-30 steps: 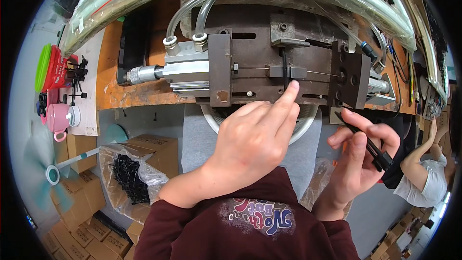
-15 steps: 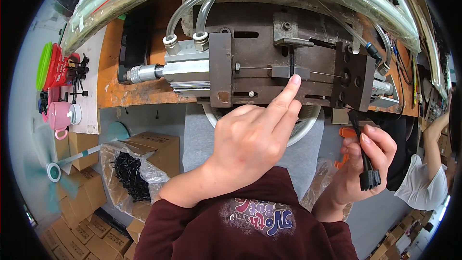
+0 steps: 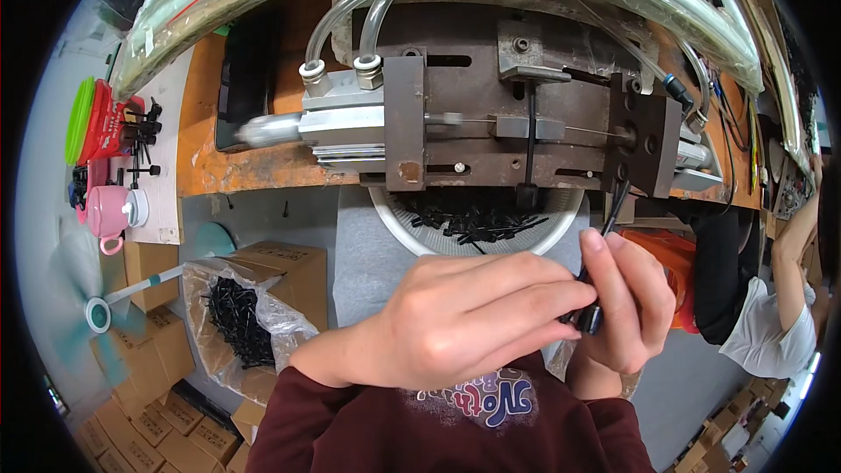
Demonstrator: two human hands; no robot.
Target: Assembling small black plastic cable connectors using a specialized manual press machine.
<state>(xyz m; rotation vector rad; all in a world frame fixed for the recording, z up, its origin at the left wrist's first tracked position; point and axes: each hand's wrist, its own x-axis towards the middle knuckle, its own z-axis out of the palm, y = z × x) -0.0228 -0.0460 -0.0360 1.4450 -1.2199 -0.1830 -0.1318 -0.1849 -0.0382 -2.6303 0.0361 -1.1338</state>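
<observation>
My right hand holds a small bunch of thin black plastic rods with thick knobbed ends. My left hand reaches across in front of me, its fingers brought together at the knobbed ends; how many rods it pinches is hidden. Another black rod lies across the small metal block of the brown metal fixture, its thick head hanging over the front edge. A thin metal rod runs through from each side toward that block. Below, a white basket contains many black rods.
Clear air hoses feed the cylinder at the fixture's left. On the lower left stand a plastic-lined box of black rods and a fan. A pink cup sits far left. Another person's arm shows at right.
My left hand has drawn back from the fixture to the rods in my right hand, uncovering the basket. My right hand moved left. The cylinder's left end is blurred, and its rod tip has extended rightward.
</observation>
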